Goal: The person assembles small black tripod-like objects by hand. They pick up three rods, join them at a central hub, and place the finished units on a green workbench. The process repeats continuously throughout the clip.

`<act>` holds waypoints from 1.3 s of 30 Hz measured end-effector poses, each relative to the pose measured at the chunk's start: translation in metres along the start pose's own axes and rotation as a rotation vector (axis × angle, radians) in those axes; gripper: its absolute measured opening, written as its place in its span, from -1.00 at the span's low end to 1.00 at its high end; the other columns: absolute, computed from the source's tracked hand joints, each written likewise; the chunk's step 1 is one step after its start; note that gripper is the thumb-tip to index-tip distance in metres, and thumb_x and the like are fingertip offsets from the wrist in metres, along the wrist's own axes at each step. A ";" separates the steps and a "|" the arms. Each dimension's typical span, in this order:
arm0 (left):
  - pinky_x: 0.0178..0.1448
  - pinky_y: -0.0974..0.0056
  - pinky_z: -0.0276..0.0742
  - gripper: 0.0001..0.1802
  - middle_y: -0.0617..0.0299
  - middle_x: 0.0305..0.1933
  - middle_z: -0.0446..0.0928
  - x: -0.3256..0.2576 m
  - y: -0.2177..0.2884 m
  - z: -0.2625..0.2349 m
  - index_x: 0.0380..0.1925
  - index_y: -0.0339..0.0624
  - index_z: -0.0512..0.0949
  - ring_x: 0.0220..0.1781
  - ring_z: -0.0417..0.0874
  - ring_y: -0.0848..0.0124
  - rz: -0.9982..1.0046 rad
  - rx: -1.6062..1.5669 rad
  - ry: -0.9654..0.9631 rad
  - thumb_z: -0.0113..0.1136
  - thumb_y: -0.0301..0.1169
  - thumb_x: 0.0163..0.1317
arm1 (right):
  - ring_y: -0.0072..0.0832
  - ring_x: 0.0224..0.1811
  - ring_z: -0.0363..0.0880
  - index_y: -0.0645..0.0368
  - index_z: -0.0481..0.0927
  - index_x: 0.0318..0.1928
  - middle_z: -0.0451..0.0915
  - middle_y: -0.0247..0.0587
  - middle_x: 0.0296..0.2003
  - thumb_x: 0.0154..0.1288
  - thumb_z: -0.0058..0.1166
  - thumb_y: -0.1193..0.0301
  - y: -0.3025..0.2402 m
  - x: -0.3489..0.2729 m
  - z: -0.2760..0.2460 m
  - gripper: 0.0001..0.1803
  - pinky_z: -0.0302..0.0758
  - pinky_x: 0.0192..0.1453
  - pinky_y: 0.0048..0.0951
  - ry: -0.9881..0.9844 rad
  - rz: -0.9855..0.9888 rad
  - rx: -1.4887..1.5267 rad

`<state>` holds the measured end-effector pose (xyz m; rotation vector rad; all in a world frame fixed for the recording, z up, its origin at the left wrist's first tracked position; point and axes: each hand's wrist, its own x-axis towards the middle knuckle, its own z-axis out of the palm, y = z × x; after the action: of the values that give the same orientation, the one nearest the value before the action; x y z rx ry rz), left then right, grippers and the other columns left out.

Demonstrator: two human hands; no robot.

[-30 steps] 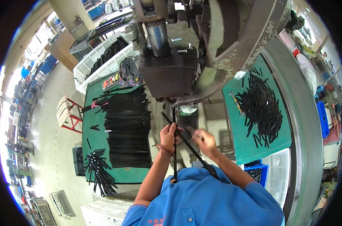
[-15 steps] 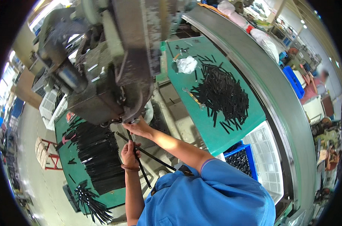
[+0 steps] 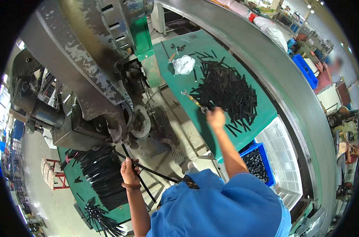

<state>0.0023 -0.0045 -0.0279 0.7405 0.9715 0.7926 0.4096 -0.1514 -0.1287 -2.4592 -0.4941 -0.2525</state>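
My left hand [image 3: 130, 172] is closed around a long, thin black strip [image 3: 147, 192], whose upper end reaches up to the machine head [image 3: 117, 132]. A second long black bar [image 3: 159, 174] crosses close to this hand; whether it is gripped too, I cannot tell. My right hand [image 3: 215, 117] is over the near left edge of a pile of short black strips [image 3: 230, 89] on the green table [image 3: 211, 136]. Beside its fingers lies an open-end wrench [image 3: 193, 99]. Blur hides whether those fingers hold anything.
Long black strips [image 3: 102, 173] lie in rows on the left green table [image 3: 120, 211], with a loose bundle [image 3: 100, 217] at its near corner. A blue bin [image 3: 269, 173] of small dark parts sits by a white crate [image 3: 277, 148]. A conveyor [image 3: 282, 75] curves along the right.
My right hand has left the machine head and moved right to the pile of short strips. My left hand keeps its grip on the long strip. The view has shifted.
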 end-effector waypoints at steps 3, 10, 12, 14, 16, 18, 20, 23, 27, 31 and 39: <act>-0.64 0.50 0.25 -0.75 0.22 -0.45 0.56 -0.003 -0.001 0.003 -0.45 -0.08 0.45 -0.66 0.34 0.60 0.004 0.023 0.051 0.04 -0.20 0.34 | -0.10 -0.04 0.57 0.24 0.53 -0.18 0.55 0.06 -0.11 0.01 0.25 0.07 0.052 0.005 -0.029 -0.48 0.53 0.00 -0.19 -0.378 0.238 -0.293; -0.60 0.52 0.22 -0.73 0.27 -0.40 0.51 -0.004 0.000 0.004 -0.41 -0.06 0.43 -0.63 0.30 0.63 0.021 0.073 0.007 0.07 -0.13 0.31 | -0.15 -0.09 0.61 0.23 0.63 -0.26 0.62 0.02 -0.16 -0.03 0.11 0.37 0.041 0.026 -0.018 -0.71 0.56 -0.05 -0.26 -0.492 0.329 -0.304; -0.59 0.53 0.22 -0.73 0.27 -0.39 0.51 -0.006 0.001 0.003 -0.41 -0.06 0.43 -0.62 0.30 0.63 0.016 0.064 0.009 0.08 -0.13 0.31 | -0.15 -0.11 0.62 0.25 0.62 -0.27 0.62 0.03 -0.18 0.00 0.09 0.32 0.036 0.023 -0.018 -0.70 0.57 -0.06 -0.27 -0.453 0.259 -0.371; -0.57 0.53 0.23 -0.73 0.28 -0.39 0.50 -0.003 0.002 0.007 -0.40 -0.06 0.43 -0.60 0.31 0.63 -0.010 0.049 0.022 0.08 -0.13 0.31 | -0.14 -0.12 0.62 0.28 0.60 -0.27 0.63 0.04 -0.21 0.02 0.08 0.29 0.053 0.018 -0.013 -0.68 0.57 -0.07 -0.27 -0.374 0.173 -0.460; -0.55 0.50 0.29 -0.76 0.23 -0.36 0.54 -0.006 0.003 0.005 -0.38 -0.10 0.46 -0.57 0.37 0.60 -0.007 0.017 -0.014 0.07 -0.18 0.32 | -0.11 -0.18 0.63 0.30 0.57 -0.26 0.62 0.06 -0.27 0.07 0.07 0.26 0.062 0.016 -0.020 -0.66 0.57 -0.10 -0.21 -0.377 0.108 -0.412; -0.54 0.48 0.34 -0.80 0.14 -0.29 0.59 -0.008 0.001 0.003 -0.37 -0.13 0.48 -0.52 0.44 0.56 0.000 -0.022 -0.037 0.07 -0.25 0.32 | -0.10 -0.24 0.64 0.30 0.55 -0.28 0.62 0.06 -0.30 0.13 0.04 0.28 0.049 0.007 -0.027 -0.70 0.55 -0.16 -0.15 -0.312 -0.017 -0.278; -0.52 0.47 0.37 -0.83 0.11 -0.26 0.60 -0.008 0.000 0.001 -0.32 -0.14 0.48 -0.52 0.47 0.55 0.016 0.005 -0.047 0.06 -0.28 0.33 | -0.15 -0.37 0.64 0.28 0.49 -0.31 0.62 0.03 -0.40 0.21 0.00 0.32 0.014 -0.006 -0.036 -0.77 0.54 -0.30 -0.15 -0.306 -0.161 0.035; -0.58 0.50 0.32 -0.80 0.16 -0.30 0.60 -0.011 0.004 0.002 -0.31 -0.11 0.47 -0.57 0.44 0.57 0.028 0.049 -0.069 0.02 -0.23 0.35 | -0.52 -0.48 0.61 0.19 0.42 -0.30 0.59 -0.21 -0.50 0.35 -0.04 0.39 -0.105 -0.079 -0.053 -0.87 0.49 -0.49 -0.46 -0.902 -0.100 0.917; -0.63 0.52 0.29 -0.79 0.13 -0.34 0.60 -0.016 0.009 0.003 -0.24 -0.11 0.41 -0.64 0.41 0.56 -0.002 0.052 -0.080 -0.02 -0.21 0.37 | -0.55 -0.57 0.55 0.33 0.42 -0.32 0.55 -0.22 -0.54 0.33 -0.02 0.45 -0.220 -0.149 -0.067 -0.83 0.43 -0.51 -0.47 -1.165 -0.360 1.019; -0.67 0.53 0.27 -0.80 0.15 -0.34 0.60 -0.015 0.010 -0.003 -0.29 -0.11 0.40 -0.65 0.44 0.60 0.001 0.010 -0.102 0.01 -0.23 0.35 | -0.57 -0.60 0.53 0.37 0.42 -0.31 0.54 -0.24 -0.57 0.33 -0.02 0.46 -0.253 -0.154 -0.053 -0.83 0.43 -0.52 -0.48 -1.130 -0.383 0.907; -0.70 0.52 0.30 -0.79 0.17 -0.38 0.62 -0.010 0.012 -0.004 -0.28 -0.17 0.39 -0.68 0.48 0.57 -0.001 -0.016 -0.113 0.01 -0.25 0.35 | -0.59 -0.59 0.53 0.25 0.49 -0.31 0.57 -0.29 -0.50 0.32 0.03 0.43 -0.268 -0.154 -0.059 -0.87 0.39 -0.56 -0.57 -1.318 -0.033 0.845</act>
<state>-0.0080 -0.0066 -0.0157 0.7624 0.8634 0.7489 0.1570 -0.0318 0.0161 -1.4684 -0.8959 1.3566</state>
